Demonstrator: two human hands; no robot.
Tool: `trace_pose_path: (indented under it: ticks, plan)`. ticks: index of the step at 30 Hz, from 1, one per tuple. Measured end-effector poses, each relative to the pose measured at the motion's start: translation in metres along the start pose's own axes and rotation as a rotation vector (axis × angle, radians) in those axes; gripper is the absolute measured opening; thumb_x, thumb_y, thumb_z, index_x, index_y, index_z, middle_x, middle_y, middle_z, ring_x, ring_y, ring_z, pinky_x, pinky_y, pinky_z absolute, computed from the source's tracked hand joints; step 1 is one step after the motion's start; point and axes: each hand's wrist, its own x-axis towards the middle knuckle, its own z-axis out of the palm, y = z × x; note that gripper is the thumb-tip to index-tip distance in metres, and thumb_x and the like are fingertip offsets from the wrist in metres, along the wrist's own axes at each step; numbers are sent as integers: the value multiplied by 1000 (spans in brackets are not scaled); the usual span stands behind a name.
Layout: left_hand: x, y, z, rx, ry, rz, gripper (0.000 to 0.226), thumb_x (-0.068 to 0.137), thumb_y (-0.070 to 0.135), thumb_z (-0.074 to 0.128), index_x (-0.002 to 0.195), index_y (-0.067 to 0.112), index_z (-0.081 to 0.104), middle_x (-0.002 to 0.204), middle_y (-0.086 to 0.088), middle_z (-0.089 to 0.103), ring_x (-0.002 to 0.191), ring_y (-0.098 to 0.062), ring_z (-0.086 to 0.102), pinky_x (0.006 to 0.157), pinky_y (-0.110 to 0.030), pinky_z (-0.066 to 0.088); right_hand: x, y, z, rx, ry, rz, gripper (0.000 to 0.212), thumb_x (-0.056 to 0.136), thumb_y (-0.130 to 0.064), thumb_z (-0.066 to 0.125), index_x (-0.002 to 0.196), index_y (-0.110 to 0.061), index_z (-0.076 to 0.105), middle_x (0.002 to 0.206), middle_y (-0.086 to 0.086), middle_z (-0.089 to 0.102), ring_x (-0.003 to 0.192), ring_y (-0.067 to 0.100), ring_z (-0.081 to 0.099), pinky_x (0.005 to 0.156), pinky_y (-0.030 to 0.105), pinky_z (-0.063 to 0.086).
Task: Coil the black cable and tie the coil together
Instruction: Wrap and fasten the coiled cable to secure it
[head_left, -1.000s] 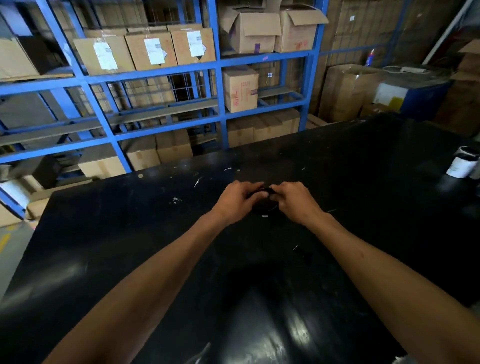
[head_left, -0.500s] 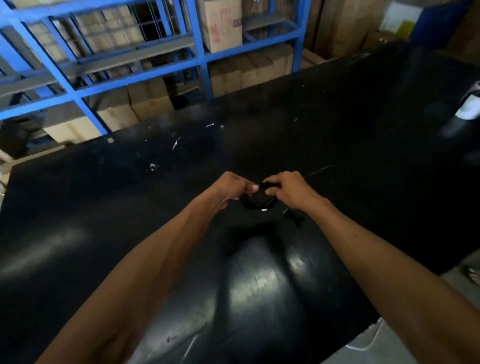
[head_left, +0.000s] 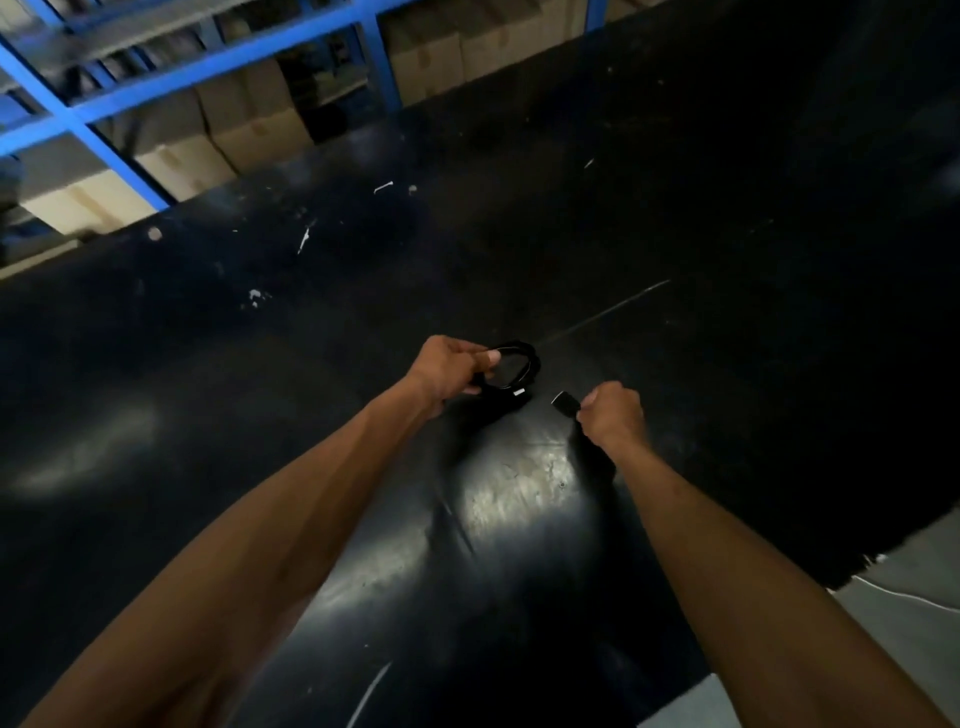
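The black cable (head_left: 524, 364) is wound into a small coil just above the black table (head_left: 727, 260), near its middle. My left hand (head_left: 449, 369) is shut on the coil's left side, thumb on top. My right hand (head_left: 610, 415) has come away to the right and pinches a small black strap or cable end (head_left: 565, 404) that sticks out toward the coil. A tiny white mark shows at the coil's lower edge. Against the dark tabletop I cannot tell whether the piece in my right hand joins the coil.
Blue metal shelving (head_left: 104, 130) with cardboard boxes (head_left: 249, 119) stands beyond the table's far edge. The table's near right edge (head_left: 779, 597) drops to a grey floor with a thin white wire (head_left: 904, 595). Small white flecks dot the tabletop.
My hands were together on the coil; now the right hand has pulled away to the right with a small black piece. The camera has tilted further down.
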Motion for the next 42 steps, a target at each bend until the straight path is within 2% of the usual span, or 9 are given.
trace_pose_path:
  ticks: [6,10,13,18,21,24,32,36,42]
  plan:
    - [-4,5,-13,-29,62,7,15,98,10,60,86,7,68,76,-8,60,75,-15,58,71,-26,56,-1,-13,-8,405,-103,93,10,77,-3,76,86,-4,78,82,14,76,74,27,75,82,45,64]
    - [-13,15,-18,-94,100,72,16,98,11,58,92,2,69,80,-10,61,83,-19,60,79,-34,58,-35,-45,-34,708,-162,14,7,86,1,74,91,5,73,68,14,64,50,15,60,49,20,59]
    - [-30,25,-16,-101,60,139,22,98,14,60,106,-5,70,88,-11,66,87,-20,65,85,-36,58,-62,-65,-44,801,-156,7,5,88,-1,73,86,1,68,64,12,62,42,11,59,40,17,53]
    - [-68,38,-12,-94,-4,256,26,93,14,67,117,4,66,99,-14,72,91,-22,70,87,-45,60,-99,-84,-58,1010,-160,27,4,90,-5,73,92,-2,71,75,11,67,60,13,63,47,19,56]
    - [-85,41,-11,-193,-28,183,43,88,13,73,124,8,49,105,-14,68,88,-20,72,76,-38,63,-123,-91,-67,1092,-244,8,9,97,-6,63,100,-11,69,86,9,71,71,12,66,67,25,58]
    - [-96,43,-12,-240,-103,142,50,87,17,75,129,-2,54,111,-17,69,84,-19,73,64,-28,61,-140,-94,-72,1143,-321,-5,17,101,-3,53,103,-11,67,86,7,67,75,11,63,66,26,52]
    - [-122,44,-25,-139,-100,328,17,96,10,61,110,9,72,90,-7,72,82,-14,69,65,-25,56,-171,-96,-86,1364,-361,-1,15,96,8,56,106,1,64,97,20,68,82,23,68,71,28,57]
    - [-127,45,-29,-36,-42,389,14,95,13,61,97,18,74,87,-6,74,82,-16,69,70,-31,55,-182,-99,-84,1224,-172,-63,18,88,6,71,104,-1,67,104,21,71,89,27,76,71,28,64]
    - [-130,48,-31,97,29,426,20,88,21,66,103,11,75,92,-10,77,89,-23,73,89,-44,59,-189,-98,-90,699,47,-451,19,87,-7,76,98,-21,71,94,1,76,83,12,77,81,33,64]
